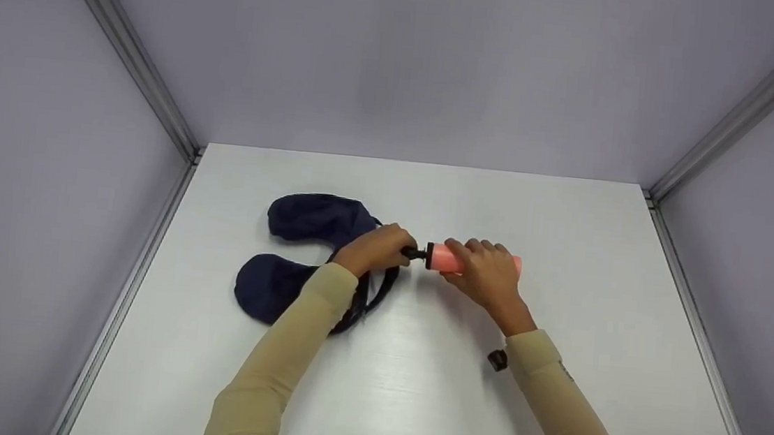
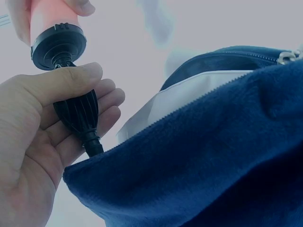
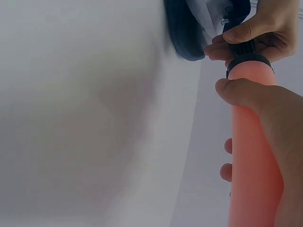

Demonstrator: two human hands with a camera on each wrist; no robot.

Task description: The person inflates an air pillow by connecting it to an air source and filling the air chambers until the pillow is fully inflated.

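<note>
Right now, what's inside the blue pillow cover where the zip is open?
A white liner shows through the open zip of the blue pillow cover. The black nozzle, pinched by the left hand, runs under the cover's edge; its tip and whatever it plugs into are hidden by the fabric.

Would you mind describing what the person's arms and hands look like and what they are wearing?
Both arms wear close-fitting beige sleeves reaching to the wrists. The left hand and right hand are bare, with no gloves or rings visible. A small dark marking shows on the right sleeve.
</note>
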